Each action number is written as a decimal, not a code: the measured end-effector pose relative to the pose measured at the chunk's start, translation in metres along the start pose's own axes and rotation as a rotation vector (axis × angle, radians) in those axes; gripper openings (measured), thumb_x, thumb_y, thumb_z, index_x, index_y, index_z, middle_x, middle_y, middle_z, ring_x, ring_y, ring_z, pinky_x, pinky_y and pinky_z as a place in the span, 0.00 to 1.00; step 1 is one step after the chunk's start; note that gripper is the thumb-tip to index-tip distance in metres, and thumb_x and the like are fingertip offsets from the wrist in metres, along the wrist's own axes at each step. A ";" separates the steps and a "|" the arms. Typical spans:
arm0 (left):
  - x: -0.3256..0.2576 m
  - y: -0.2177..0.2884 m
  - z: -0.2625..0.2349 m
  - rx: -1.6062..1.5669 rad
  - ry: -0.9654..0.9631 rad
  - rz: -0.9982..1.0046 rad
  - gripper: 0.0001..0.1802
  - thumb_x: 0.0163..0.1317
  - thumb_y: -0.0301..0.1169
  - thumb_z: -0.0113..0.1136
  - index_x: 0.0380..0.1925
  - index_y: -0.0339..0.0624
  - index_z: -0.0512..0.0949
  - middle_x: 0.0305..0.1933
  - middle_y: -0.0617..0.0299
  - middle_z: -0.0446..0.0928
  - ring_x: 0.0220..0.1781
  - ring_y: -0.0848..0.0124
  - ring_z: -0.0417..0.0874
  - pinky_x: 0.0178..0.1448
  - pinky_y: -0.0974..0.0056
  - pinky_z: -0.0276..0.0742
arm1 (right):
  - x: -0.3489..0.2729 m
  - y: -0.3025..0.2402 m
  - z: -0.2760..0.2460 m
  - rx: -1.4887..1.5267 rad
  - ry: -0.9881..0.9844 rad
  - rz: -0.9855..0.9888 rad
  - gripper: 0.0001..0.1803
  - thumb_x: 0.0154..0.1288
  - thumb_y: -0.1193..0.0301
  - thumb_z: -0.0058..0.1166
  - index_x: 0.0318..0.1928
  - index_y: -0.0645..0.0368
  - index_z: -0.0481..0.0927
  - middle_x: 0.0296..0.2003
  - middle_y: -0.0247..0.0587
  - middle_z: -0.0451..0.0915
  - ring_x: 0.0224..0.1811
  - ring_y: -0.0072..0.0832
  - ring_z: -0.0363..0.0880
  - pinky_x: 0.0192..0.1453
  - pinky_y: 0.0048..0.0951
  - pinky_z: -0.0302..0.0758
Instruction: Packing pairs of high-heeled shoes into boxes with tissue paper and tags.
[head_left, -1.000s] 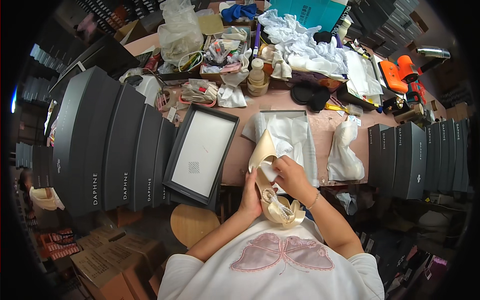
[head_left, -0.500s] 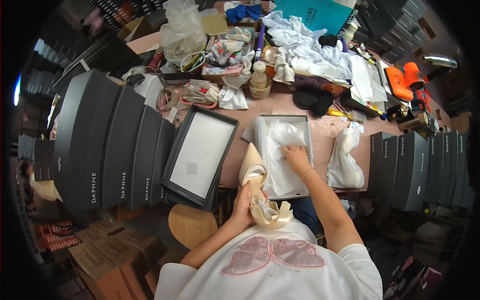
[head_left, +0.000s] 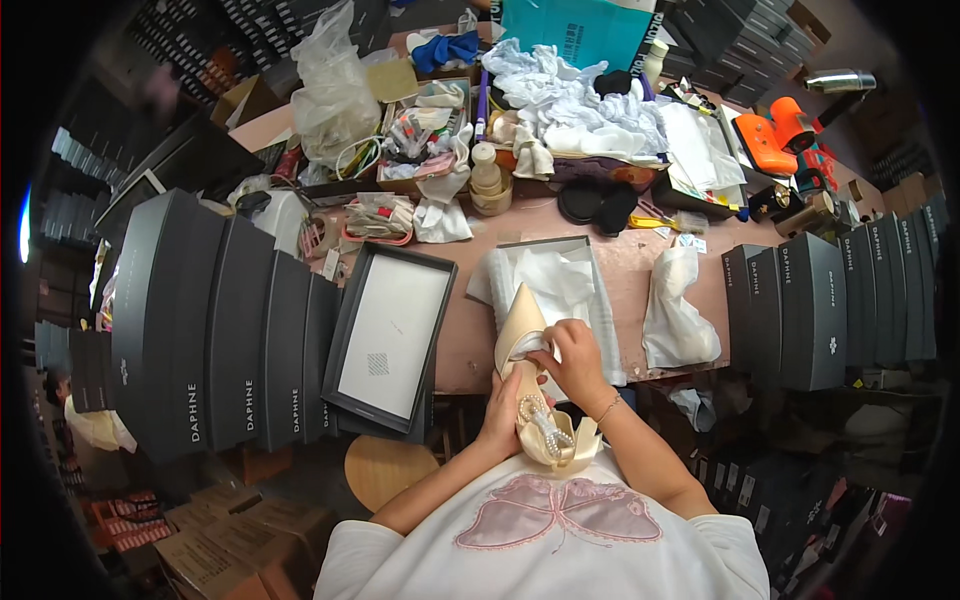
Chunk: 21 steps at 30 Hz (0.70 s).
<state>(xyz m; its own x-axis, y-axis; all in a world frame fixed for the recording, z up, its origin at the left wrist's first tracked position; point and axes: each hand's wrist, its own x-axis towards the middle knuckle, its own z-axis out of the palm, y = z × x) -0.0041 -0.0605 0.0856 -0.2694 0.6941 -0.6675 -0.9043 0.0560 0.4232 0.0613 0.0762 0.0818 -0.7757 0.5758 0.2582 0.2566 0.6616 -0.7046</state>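
Note:
A cream pointed-toe shoe (head_left: 519,320) with a pearl-beaded strap and a pale bow is held upright, toe pointing away, close to my chest. My left hand (head_left: 503,415) is wrapped round its side near the middle. At the shoe's opening, my right hand (head_left: 574,362) is closed in a pinch next to some white stuffing (head_left: 527,345) inside the toe; what the fingertips grip is hidden. Behind the shoe lies an open shoebox (head_left: 598,290) lined with white tissue paper (head_left: 550,275). Right of it rests a white-wrapped bundle (head_left: 682,310).
Left of the lined box sits a dark box lid (head_left: 390,335), white inside. Dark grey shoeboxes stand in rows at the left (head_left: 175,330) and right (head_left: 812,310). At the back are crumpled white cloths (head_left: 575,100), a glue bottle (head_left: 487,175) and an orange tool (head_left: 765,145).
My right hand has left the tissue paper in the box and come to the shoe's opening. The shoe has shifted slightly right in my left hand, and the view has shifted slightly.

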 end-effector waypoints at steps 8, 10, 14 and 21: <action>0.023 -0.013 0.051 0.086 -0.070 -0.051 0.17 0.70 0.35 0.45 0.56 0.42 0.62 0.40 0.55 0.75 0.29 0.68 0.81 0.28 0.66 0.81 | 0.003 0.050 -0.035 0.272 -0.141 0.322 0.47 0.54 0.69 0.64 0.71 0.59 0.52 0.53 0.56 0.74 0.47 0.37 0.78 0.49 0.33 0.74; 0.063 -0.014 0.028 0.165 -0.121 -0.035 0.21 0.71 0.36 0.45 0.60 0.42 0.60 0.45 0.55 0.75 0.39 0.68 0.82 0.40 0.64 0.82 | 0.014 0.065 -0.070 0.278 -0.322 0.340 0.49 0.53 0.66 0.66 0.71 0.60 0.51 0.58 0.58 0.70 0.52 0.38 0.75 0.53 0.35 0.72; 0.083 0.027 0.017 0.401 0.218 0.475 0.37 0.70 0.42 0.50 0.71 0.42 0.46 0.61 0.52 0.68 0.65 0.66 0.66 0.69 0.59 0.59 | -0.023 0.162 -0.128 -0.639 -0.102 0.536 0.51 0.46 0.58 0.70 0.67 0.63 0.56 0.55 0.59 0.71 0.57 0.50 0.70 0.57 0.45 0.69; 0.053 0.029 0.022 0.909 -0.324 0.462 0.44 0.60 0.37 0.65 0.69 0.35 0.51 0.69 0.46 0.54 0.70 0.59 0.59 0.71 0.57 0.58 | -0.067 0.203 -0.124 -0.313 -0.162 0.718 0.20 0.57 0.65 0.60 0.45 0.68 0.78 0.36 0.57 0.81 0.37 0.51 0.81 0.42 0.43 0.76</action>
<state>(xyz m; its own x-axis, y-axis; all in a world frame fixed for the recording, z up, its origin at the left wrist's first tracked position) -0.0375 -0.0063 0.0761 -0.3015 0.9348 -0.1877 -0.1147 0.1598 0.9805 0.2369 0.2316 0.0036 -0.4273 0.8512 -0.3047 0.8564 0.2732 -0.4380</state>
